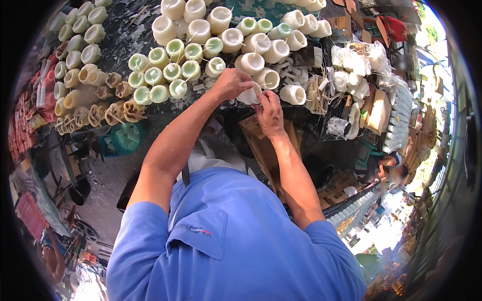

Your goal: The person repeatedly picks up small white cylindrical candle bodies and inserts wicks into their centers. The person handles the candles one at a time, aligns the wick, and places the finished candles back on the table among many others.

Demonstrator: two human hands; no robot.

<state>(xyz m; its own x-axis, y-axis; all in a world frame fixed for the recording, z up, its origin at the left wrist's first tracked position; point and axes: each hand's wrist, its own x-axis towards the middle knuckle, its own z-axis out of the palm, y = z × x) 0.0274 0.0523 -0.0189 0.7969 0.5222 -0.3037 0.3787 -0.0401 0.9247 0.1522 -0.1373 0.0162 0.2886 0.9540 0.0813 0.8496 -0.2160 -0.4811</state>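
Between my hands, at the near edge of the dark table, a white cup-shaped candle (248, 96) is tilted. My left hand (233, 84) grips it from the upper left with bent fingers. From the right, the fingers of my right hand (270, 111) close on its rim. Just beyond stand cream hollow candles (266, 79) with thin wicks rising from them. To the left is a group of smaller pale green candles (172, 71), also wicked. Another cream candle (292, 95) lies on its side right of my right hand.
Brown flower-shaped wax shells (133, 111) line the table's left edge. Loose wicks (316, 93) and crumpled white plastic (351, 65) are on the right. A green basin (127, 136) and cardboard (261, 145) sit below the table edge. Another person (389, 163) is at the far right.
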